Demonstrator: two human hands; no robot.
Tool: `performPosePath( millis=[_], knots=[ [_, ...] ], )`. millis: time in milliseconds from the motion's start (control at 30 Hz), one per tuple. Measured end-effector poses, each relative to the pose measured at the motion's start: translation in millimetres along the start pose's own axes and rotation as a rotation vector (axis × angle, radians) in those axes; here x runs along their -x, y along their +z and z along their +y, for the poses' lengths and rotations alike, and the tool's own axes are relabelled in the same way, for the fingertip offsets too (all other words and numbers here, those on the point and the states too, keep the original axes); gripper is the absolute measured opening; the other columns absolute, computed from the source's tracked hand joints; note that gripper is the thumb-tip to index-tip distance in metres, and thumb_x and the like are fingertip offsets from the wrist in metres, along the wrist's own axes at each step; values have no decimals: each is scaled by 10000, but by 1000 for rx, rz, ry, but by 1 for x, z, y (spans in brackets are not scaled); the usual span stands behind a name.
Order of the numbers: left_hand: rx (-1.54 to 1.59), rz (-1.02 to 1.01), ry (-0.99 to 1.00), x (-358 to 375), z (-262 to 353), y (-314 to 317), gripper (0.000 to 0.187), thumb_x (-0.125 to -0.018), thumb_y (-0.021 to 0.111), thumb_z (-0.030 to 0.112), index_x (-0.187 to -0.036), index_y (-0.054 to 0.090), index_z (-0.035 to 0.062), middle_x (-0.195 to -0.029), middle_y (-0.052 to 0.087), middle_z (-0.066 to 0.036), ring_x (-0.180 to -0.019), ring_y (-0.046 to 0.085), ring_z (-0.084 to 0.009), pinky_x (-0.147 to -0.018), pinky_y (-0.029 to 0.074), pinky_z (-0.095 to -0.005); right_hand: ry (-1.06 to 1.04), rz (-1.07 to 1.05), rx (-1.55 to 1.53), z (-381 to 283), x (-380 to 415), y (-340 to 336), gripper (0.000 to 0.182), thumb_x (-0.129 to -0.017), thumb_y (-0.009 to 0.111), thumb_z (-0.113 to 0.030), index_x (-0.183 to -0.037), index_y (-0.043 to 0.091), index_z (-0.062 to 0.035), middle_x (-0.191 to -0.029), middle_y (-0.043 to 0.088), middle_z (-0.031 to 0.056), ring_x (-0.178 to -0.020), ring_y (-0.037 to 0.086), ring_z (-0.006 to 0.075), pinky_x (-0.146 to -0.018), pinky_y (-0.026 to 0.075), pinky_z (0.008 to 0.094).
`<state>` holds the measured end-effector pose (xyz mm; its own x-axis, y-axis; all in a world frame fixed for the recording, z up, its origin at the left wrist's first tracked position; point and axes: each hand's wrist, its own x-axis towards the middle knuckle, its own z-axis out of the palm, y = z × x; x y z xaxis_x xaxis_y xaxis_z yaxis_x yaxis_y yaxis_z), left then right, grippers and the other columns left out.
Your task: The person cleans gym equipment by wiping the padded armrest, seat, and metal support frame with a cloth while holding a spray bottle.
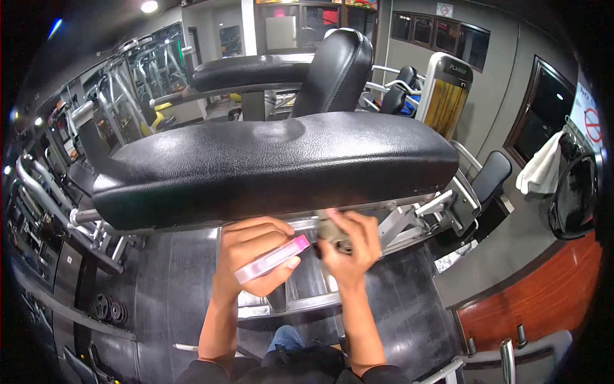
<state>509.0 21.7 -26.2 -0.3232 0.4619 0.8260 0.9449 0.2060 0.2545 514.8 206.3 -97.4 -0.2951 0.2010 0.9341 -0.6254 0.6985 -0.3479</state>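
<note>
1. Head view, nearest: dark sleeves and both forearms rise from the bottom edge, with a bit of blue trouser between them above the dark rubber floor (409,307)
2. Left hand (256,253) is closed around a flat clear case with a pink edge (272,259), held slantwise just below the near edge of the pad
3. Right hand (350,246) is curled about a small greyish object (332,233), blurred and too unclear to name, pressed up near the metal frame (416,208) under the pad; the two hands are just beside each other
4. Beyond them, a wide black padded bench pad (275,163) fills the middle, with a second black pad (336,70) upright behind it
5. Far left: gym machines and weight plates (105,308) low by the floor
6. Far right: a white towel (542,168) hangs near a dark window, with a reddish-brown worktop (537,297) below
</note>
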Motion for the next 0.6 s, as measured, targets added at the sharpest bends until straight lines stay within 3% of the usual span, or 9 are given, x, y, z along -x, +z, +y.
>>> performPosePath(
  millis=[133,233,433,600],
  knots=[
    [-40,30,19,1,-5,2,151,-702,747,165,-710,680,30,-667,647,-91,-607,666,-257,-541,511,-326,232,284,161,33,5,-20,401,-637,732,38,-1023,752,-66,-908,651,114,-841,638,250,-757,527,357],
    [-143,31,-26,0,-3,6,138,-683,759,173,-683,664,72,-608,587,-60,-503,568,-239,-476,432,-341,198,228,171,24,5,-20,391,-648,747,17,-1032,747,-57,-928,674,104,-849,646,262,-770,522,365],
    [-105,47,-82,-5,-1,8,121,-688,757,162,-692,669,80,-623,597,-59,-511,570,-248,-494,433,-335,114,-22,72,-9,16,-6,426,-606,776,-32,-1028,755,-81,-926,679,94,-825,647,255,-729,518,362],
    [-96,59,-71,-7,0,8,139,-702,748,157,-671,636,81,-600,565,-59,-494,540,-262,-485,407,-353,261,188,254,13,12,-20,358,-672,744,3,-1026,736,-47,-934,683,127,-852,666,286,-764,529,371]
  ],
)
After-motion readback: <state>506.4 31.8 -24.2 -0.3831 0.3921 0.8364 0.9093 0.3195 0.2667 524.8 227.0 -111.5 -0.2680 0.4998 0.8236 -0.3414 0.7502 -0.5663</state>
